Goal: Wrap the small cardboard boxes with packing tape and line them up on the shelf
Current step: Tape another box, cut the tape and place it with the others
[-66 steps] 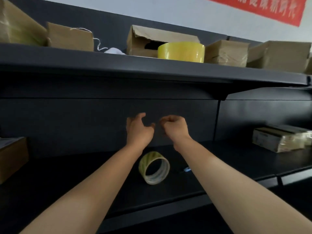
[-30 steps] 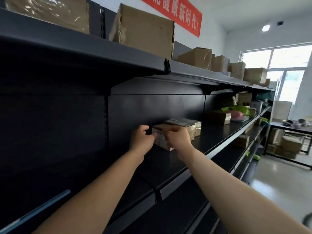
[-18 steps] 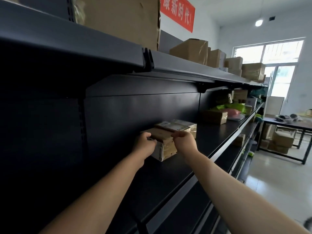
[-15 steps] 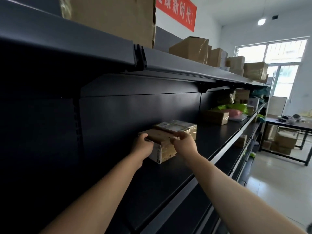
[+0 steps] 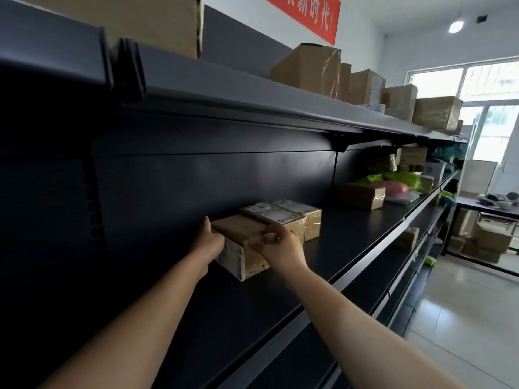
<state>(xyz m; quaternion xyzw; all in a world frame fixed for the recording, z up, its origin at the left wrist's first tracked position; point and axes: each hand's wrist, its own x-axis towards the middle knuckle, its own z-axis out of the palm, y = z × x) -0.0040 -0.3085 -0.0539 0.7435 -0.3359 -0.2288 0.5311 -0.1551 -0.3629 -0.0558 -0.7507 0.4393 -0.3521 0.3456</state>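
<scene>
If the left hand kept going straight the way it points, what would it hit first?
Probably the shelf's dark back panel. The left hand grips the left end of the small box and points past it at that panel; depth is unclear.

3 adjacent small boxes [image 5: 244, 242], 2 hands [image 5: 283, 248]

I see a brown cardboard box [image 5: 244, 234] under glossy clear tape [image 5: 257, 263], with a white paper label [image 5: 231, 258] on its near end. The shelf [image 5: 351, 248] looks like smooth, matt dark metal. The floor [image 5: 463, 318] at far right is pale, shiny tile.
</scene>
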